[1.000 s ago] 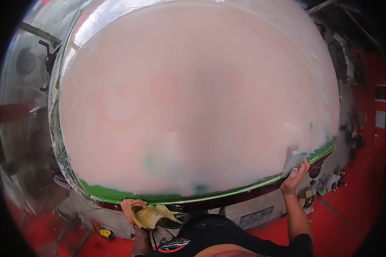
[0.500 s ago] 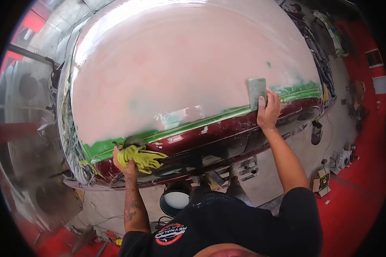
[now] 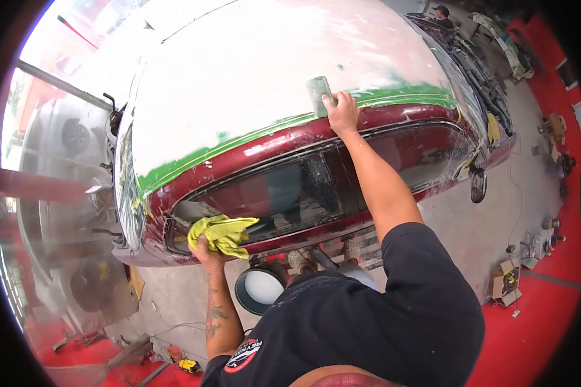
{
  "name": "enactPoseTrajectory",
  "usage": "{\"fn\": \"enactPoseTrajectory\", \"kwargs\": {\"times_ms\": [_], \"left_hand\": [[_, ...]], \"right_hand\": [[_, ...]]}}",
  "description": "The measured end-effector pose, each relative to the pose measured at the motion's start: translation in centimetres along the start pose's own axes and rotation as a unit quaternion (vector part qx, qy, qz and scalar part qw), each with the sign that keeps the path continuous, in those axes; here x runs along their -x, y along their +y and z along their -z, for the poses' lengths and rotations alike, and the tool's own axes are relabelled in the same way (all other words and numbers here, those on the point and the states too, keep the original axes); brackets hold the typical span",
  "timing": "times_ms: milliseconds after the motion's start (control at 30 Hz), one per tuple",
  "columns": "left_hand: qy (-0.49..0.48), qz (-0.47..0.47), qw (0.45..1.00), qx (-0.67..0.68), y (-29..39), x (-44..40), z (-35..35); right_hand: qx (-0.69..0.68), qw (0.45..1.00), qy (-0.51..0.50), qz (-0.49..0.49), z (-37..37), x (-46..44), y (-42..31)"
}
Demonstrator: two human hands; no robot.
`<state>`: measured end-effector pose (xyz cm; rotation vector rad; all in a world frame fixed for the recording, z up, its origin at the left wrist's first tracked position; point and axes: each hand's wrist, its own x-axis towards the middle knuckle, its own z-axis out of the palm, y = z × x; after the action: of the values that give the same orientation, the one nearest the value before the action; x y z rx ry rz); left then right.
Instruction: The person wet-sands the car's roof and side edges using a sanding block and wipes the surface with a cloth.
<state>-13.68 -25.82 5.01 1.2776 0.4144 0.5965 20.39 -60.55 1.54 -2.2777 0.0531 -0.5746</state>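
My right hand (image 3: pixel 344 115) grips a grey-green sanding block (image 3: pixel 317 95), which lies against the pale roof (image 3: pixel 239 77) of a car, close to its green edge strip (image 3: pixel 193 162). Bunched in my left hand (image 3: pixel 208 255) is a yellow-green cloth (image 3: pixel 224 235), with its loose folds spreading to the right. That hand is beside the rear side window (image 3: pixel 252 193), below the roof edge. The cloth hides part of the fingers. Dark red paint (image 3: pixel 258 151) runs between the roof strip and the windows.
A dark bucket (image 3: pixel 244 298) with whitish liquid stands on the floor by my feet. I stand on a slatted platform (image 3: pixel 370 245). A side mirror (image 3: pixel 478 185) sticks out at right. Cables and an open cardboard box (image 3: pixel 502 284) lie on the floor. Another person (image 3: pixel 443 18) is far back.
My right hand and the sanding block have moved left and up in view. My left hand has dropped from the roof edge to the side window with the cloth. The camera view has shifted too.
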Motion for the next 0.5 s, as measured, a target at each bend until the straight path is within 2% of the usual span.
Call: {"fn": "enactPoseTrajectory", "kwargs": {"times_ms": [33,67,100,167,300,367,433,500], "left_hand": [[0.001,0.008,1.000,0.000,0.1,2.0,-0.6],[0.000,0.026,1.000,-0.002,-0.3,3.8,-0.6],[0.000,0.045,0.999,-0.003,-0.6,5.4,-1.0],[-0.019,0.066,0.998,-0.001,-1.1,8.2,-2.3],[-0.026,0.127,0.991,0.037,-0.5,12.1,-8.0],[-0.082,0.141,0.986,0.031,-0.7,12.9,-9.8],[-0.127,0.121,0.984,-0.025,-0.8,13.8,-11.6],[-0.148,0.111,0.978,-0.100,-0.3,14.9,-13.5]], "right_hand": [[-0.107,0.992,-0.039,-0.055,0.3,-0.1,0.3],[-0.266,0.952,-0.080,-0.131,1.9,0.1,0.0],[-0.273,0.950,-0.083,-0.128,2.9,1.3,0.0],[-0.438,0.880,-0.092,-0.158,4.9,5.4,0.3],[-0.450,0.860,-0.150,-0.187,7.6,16.8,0.5],[-0.452,0.851,-0.228,-0.136,9.7,20.8,0.0],[-0.414,0.807,-0.406,-0.111,12.5,22.4,0.0],[-0.425,0.785,-0.442,-0.090,15.8,22.5,-1.6]]}}
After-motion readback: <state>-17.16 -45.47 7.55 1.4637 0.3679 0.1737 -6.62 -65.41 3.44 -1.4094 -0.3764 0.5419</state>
